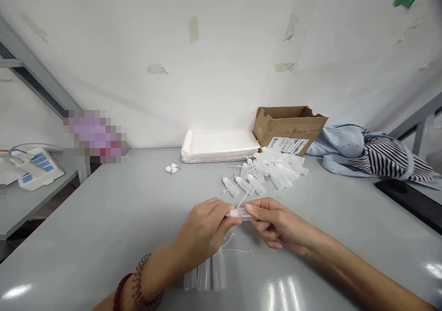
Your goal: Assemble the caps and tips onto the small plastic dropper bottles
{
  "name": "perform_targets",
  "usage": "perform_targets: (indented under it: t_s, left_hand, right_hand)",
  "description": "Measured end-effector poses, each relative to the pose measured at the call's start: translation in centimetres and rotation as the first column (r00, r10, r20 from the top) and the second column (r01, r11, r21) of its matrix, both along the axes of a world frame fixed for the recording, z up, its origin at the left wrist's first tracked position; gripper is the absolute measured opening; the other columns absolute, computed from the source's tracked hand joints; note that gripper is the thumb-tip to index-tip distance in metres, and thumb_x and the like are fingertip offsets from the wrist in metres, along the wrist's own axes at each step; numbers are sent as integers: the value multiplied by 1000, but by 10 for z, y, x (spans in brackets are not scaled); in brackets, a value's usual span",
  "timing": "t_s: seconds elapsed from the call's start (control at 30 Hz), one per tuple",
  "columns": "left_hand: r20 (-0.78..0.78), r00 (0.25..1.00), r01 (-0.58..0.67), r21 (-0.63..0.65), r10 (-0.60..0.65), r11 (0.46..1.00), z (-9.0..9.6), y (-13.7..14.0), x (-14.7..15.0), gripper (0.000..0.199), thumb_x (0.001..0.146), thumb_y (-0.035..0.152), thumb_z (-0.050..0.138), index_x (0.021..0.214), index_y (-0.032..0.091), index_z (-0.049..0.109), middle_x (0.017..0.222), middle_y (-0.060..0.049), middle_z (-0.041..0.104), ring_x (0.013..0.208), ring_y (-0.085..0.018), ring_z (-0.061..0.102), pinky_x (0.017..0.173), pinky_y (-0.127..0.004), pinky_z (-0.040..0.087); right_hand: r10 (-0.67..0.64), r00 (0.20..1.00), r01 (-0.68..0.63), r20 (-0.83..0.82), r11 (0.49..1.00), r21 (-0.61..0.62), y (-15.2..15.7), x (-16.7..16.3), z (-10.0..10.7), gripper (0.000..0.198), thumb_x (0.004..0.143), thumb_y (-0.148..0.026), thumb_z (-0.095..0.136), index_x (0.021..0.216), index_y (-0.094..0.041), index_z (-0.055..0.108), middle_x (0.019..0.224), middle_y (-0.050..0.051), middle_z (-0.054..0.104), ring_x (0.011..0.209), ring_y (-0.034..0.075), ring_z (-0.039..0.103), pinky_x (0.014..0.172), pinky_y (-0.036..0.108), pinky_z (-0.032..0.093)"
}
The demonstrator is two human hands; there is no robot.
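Observation:
Between my two hands is a small translucent plastic squeeze bottle [243, 215], lying sideways above the grey table. My left hand [209, 221] pinches its white cap end, with thumb and fingers closed on it. The fingers of my right hand [271, 219] grip the bottle's body. A thin plastic strap sticks up from the neck. Under my left wrist several similar clear bottles [218, 270] lie side by side, partly hidden by the arm. Just beyond my hands are several loose bottles [244, 185], next to a larger heap of bottles [281, 168].
A stack of white trays [221, 147] stands against the wall, beside an open cardboard box [288, 127]. Small white caps [172, 168] lie at the back left. To the right are a striped cloth bundle [390, 154] and a black phone [410, 203]. A side shelf holds a white device [40, 167].

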State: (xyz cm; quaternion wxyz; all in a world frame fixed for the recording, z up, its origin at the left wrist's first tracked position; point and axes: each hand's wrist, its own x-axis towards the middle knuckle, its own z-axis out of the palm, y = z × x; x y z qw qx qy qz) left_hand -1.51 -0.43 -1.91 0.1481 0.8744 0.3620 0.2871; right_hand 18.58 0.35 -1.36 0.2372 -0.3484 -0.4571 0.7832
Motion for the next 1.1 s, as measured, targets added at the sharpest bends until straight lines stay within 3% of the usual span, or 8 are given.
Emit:
perform_targets:
  t_s: [0.1,0.2,0.33,0.4,0.57,0.7,0.9,1.1]
  left_hand:
    - [-32,999,0,77,2,997,-1,3,-1,23,95,27,40,85,16,57,65,-3,56,59,-14,47,56,-25,37]
    - [-79,996,-21,91,28,996,0,10,-7,22,94,27,41,84,17,58,70,-4,60,64,-15,52,60,-26,40]
    - [-90,959,-266,48,269,963,3,23,-23,22,91,31,45,81,18,59,74,-4,65,69,-16,59,62,-26,42]
    - [-97,918,-385,25,385,923,5,30,-32,24,90,33,43,78,18,59,71,-3,65,65,-16,59,59,-26,41]
    - [-225,746,-614,134,627,778,12,48,-57,22,88,29,42,85,19,62,72,-4,65,66,-20,60,61,-30,41]
    - [-232,645,-704,189,728,685,8,63,-85,27,87,27,40,99,15,61,92,-13,63,93,-31,56,72,-38,43]
    - [-305,693,-660,95,653,745,-16,81,-108,53,82,33,50,129,10,45,117,-17,50,111,-33,45,91,-43,41]
    - [-306,717,-643,55,626,764,-20,83,-108,42,83,33,48,119,13,53,109,-15,49,107,-33,43,90,-46,41]
  right_hand:
    - [7,1000,-7,23,999,31,2,1,1,35,86,-47,55,68,-18,44,51,-12,22,38,3,13,34,17,22]
    - [-103,982,62,159,968,242,12,7,3,35,84,-50,55,77,-16,53,51,-9,36,38,5,30,38,20,29]
    - [-574,801,389,169,714,583,31,21,2,33,83,-46,57,96,-15,58,64,-3,55,47,8,46,51,24,41]
    - [-637,756,457,147,676,578,37,25,1,39,85,-45,54,110,-15,52,73,-1,59,50,10,52,55,28,47]
    - [-542,835,468,95,790,395,35,25,5,61,87,-38,56,138,-19,28,96,10,70,79,19,70,76,37,55]
    - [-533,842,484,84,815,318,30,25,7,60,83,-32,62,135,-19,36,99,11,71,89,21,69,86,39,53]
    - [-483,867,414,124,836,360,20,18,12,58,78,-36,67,126,-18,41,81,6,72,66,17,68,69,34,54]
    - [-281,935,150,215,865,479,1,2,10,29,82,-37,61,101,-17,52,62,-2,61,46,11,57,49,26,47]
